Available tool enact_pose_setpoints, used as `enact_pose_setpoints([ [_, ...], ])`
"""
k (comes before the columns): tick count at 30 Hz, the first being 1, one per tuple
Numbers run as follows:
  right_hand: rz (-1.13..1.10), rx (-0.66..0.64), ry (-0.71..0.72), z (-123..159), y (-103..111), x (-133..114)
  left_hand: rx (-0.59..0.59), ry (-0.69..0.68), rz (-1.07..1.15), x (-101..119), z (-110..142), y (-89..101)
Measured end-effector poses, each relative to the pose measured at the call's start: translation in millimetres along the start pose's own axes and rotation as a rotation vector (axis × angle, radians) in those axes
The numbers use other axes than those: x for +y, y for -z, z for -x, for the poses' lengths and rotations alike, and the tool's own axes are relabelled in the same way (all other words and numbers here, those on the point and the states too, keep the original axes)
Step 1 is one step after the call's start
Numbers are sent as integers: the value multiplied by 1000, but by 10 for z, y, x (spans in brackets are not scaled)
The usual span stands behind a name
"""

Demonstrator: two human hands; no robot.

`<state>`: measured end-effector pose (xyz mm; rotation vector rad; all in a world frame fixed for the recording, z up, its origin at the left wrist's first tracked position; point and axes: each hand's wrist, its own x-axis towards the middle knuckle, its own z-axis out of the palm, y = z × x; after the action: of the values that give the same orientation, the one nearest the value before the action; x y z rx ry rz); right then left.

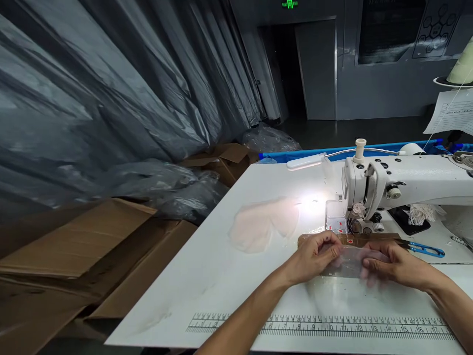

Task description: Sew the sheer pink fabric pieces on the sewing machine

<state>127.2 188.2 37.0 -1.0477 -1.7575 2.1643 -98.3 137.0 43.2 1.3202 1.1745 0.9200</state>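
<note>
My left hand (316,256) and my right hand (393,264) both pinch a small sheer, see-through piece of fabric (351,261) just above the white table (221,276), in front of the white sewing machine (399,185). Each hand's fingers are curled on an end of the piece. A pale pink sheer piece (264,224) lies flat on the table to the left of my left hand. A brown strip (354,238) lies just behind my hands, below the machine's needle area.
Blue-handled thread snips (426,249) lie right of my hands. A printed ruler (325,326) runs along the table's front edge. Cardboard boxes (92,256) and grey plastic sheeting (111,98) stand to the left. White lace (419,213) sits under the machine arm.
</note>
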Motion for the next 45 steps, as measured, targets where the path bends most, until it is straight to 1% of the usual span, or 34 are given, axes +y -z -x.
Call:
enact_pose_setpoints([
  [2,-8,50,14,-40,-31,-12,50,81,50,-41,-29,8],
  [4,-22,105,21,-70,-57,-14,83,112,98,-76,-50,9],
  [9,-107,309,49,-147,-47,33,100,103,294,-85,-93,15],
  [13,-185,407,36,-177,-40,36,196,104,363,-71,-121,10],
  [16,-261,457,20,-184,-58,18,272,119,457,-63,-137,-14],
  [18,-301,477,8,-190,-63,20,297,133,535,-56,-143,-35],
  [22,-300,476,52,-214,-36,77,310,147,654,-55,-136,-62],
  [26,-267,485,85,-237,-29,111,320,146,666,-77,-140,-67],
  [28,-255,476,85,-234,-56,91,323,138,639,-89,-158,-71],
  [30,-222,417,87,-202,-91,63,327,122,598,-89,-171,-79],
  [31,-189,366,89,-168,-104,52,323,114,569,-81,-166,-83],
  [33,-109,210,77,-58,-103,47,273,109,478,-44,-112,-92],
  [34,-76,112,56,19,-85,51,224,112,412,-15,-58,-95],
  [36,-30,-91,-15,196,-13,66,82,145,263,58,95,-102],
  [37,-16,-172,-56,282,36,70,4,169,191,94,182,-104],
  [38,-2,-221,-89,355,90,70,-74,206,139,125,264,-106],
  [39,12,-231,-107,407,142,65,-128,239,101,147,333,-104],
  [40,25,-207,-113,432,188,54,-159,259,63,158,380,-99],
  [41,42,-152,-107,429,226,38,-165,259,20,155,400,-89],
  [42,60,-75,-96,400,251,19,-145,229,-45,138,390,-70],
  [43,86,15,-85,349,266,-3,-106,168,-142,108,352,-44],
  [45,177,192,-52,217,265,-46,10,-29,-430,17,215,32],
])
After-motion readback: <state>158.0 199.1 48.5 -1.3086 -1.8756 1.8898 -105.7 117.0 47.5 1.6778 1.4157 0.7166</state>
